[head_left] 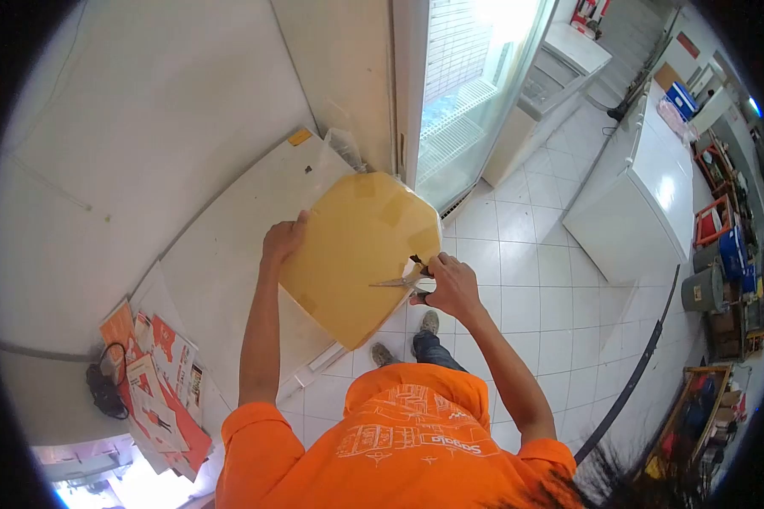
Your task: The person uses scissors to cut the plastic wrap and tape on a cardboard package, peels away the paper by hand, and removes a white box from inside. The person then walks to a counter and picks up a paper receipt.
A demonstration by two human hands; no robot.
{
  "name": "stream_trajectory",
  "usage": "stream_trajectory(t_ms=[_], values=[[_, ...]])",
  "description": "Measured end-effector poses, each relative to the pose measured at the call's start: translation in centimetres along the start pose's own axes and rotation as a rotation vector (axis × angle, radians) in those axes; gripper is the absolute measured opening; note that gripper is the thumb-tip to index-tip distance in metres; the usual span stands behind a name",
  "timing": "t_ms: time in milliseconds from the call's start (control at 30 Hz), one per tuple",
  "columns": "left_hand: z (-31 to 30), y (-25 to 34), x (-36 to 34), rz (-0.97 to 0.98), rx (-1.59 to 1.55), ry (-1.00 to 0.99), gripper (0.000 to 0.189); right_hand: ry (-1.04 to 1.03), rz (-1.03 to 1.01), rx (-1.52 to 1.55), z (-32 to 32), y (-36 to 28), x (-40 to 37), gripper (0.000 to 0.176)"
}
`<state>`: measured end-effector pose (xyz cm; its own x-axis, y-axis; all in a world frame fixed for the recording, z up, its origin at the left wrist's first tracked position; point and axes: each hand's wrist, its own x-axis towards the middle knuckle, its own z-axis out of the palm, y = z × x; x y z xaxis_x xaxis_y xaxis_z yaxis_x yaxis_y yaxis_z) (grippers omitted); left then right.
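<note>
A large yellow-brown board (356,246) with clipped corners lies on the white top of a low unit (221,246), its right part reaching past the front edge. My left hand (285,238) rests at the board's left edge, its fingers partly hidden. My right hand (452,287) is closed round the handles of a pair of scissors (396,282). The scissor blades point left over the board's right part. Beside my right hand, a small dark mark and a whitish torn patch show at the board's right edge.
A lit glass-door fridge (458,102) stands ahead. White chest freezers (637,187) are at the right, with a grey bucket (703,290) beyond. Red and white leaflets (161,382) and a black cable (106,386) lie at the lower left. Tiled floor (526,297) spreads to the right.
</note>
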<state>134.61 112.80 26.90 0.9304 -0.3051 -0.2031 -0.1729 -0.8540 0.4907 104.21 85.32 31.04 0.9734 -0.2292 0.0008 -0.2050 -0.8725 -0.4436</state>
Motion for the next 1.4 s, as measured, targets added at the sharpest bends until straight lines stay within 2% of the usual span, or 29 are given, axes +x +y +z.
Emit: stream_trajectory(t_ms=[33,233,367,467,533,767,867,933,1067,1133,1267,1367,1400], values=[[0.2,0.0,0.0,-0.012,0.126,-0.059,0.085,0.029,-0.017,0.038,0.3,0.0,-0.1,0.072],[0.5,0.1,0.3,-0.067,0.123,-0.035,0.088,0.023,-0.026,0.033,0.3,-0.1,-0.1,0.073],[0.4,0.2,0.0,-0.059,0.114,-0.027,0.087,-0.012,-0.043,0.05,-0.5,-0.1,0.2,0.074],[0.3,0.3,-0.1,-0.032,0.149,-0.01,0.085,-0.129,-0.003,-0.014,-0.8,-0.4,0.4,0.076],[-0.3,1.0,-0.8,-0.056,0.115,-0.053,0.084,0.028,-0.069,-0.065,-0.5,-0.6,0.2,0.068],[-0.2,0.8,-0.7,-0.036,0.121,0.001,0.084,0.032,-0.096,-0.053,0.2,-1.6,0.1,0.065],[0.4,0.5,-0.4,-0.015,0.117,0.02,0.084,-0.092,-0.018,-0.075,0.2,-2.7,0.1,0.072],[0.0,0.6,-0.6,-0.03,0.089,-0.009,0.085,0.021,-0.078,-0.122,1.3,-3.6,0.5,0.069],[-0.7,0.8,-0.8,-0.006,0.094,-0.043,0.084,-0.082,-0.004,-0.085,0.9,-4.2,-0.1,0.069],[-0.5,1.0,-0.9,-0.036,0.083,-0.032,0.082,-0.011,-0.048,-0.073,1.1,-4.6,-0.2,0.067],[-0.7,1.2,-1.1,-0.023,0.06,-0.029,0.081,-0.028,-0.083,-0.053,1.1,-6.5,-0.1,0.068],[-0.5,0.8,-0.8,-0.043,0.081,-0.028,0.08,-0.073,-0.032,-0.151,1.9,-7.3,-0.9,0.071],[-0.4,0.5,-0.7,-0.021,0.069,-0.035,0.079,-0.003,-0.051,-0.119,2.5,-7.5,-0.8,0.068]])
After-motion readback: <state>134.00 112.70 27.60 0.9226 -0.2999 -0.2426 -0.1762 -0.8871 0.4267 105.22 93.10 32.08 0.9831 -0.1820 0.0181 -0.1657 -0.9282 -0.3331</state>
